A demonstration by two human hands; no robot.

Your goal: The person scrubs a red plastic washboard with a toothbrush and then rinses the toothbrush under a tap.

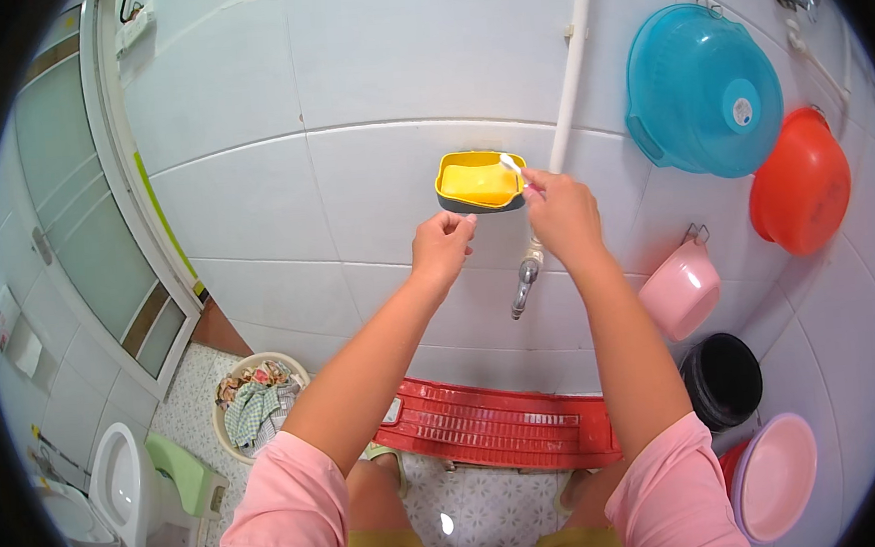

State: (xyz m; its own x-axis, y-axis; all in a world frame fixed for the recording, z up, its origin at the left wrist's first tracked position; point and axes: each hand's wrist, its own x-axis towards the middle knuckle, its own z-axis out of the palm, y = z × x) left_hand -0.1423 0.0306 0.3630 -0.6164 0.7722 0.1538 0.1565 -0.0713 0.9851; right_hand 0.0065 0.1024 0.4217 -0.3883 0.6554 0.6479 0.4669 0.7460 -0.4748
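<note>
A yellow soap dish with a dark grey outer shell (481,183) is fixed to the tiled wall in front of me. My right hand (565,209) is at its right end, closed on a small brush with a white head (510,164), probably a toothbrush, whose head lies over the dish's rim. Just below the dish's left part is my left hand (442,247), fingers curled and thumb tip close to the dish's underside; whether anything is between the fingers cannot be told. A metal tap (526,283) on a white pipe (570,77) is below, between my forearms.
Blue (704,92), red (800,180) and pink (683,288) basins hang at right. A black bucket (722,380) and a pink basin (777,478) are lower right. A red plastic washboard-like panel (492,424) lies below the tap. At left are a laundry basket (222,429), green stool (179,477) and toilet (119,481).
</note>
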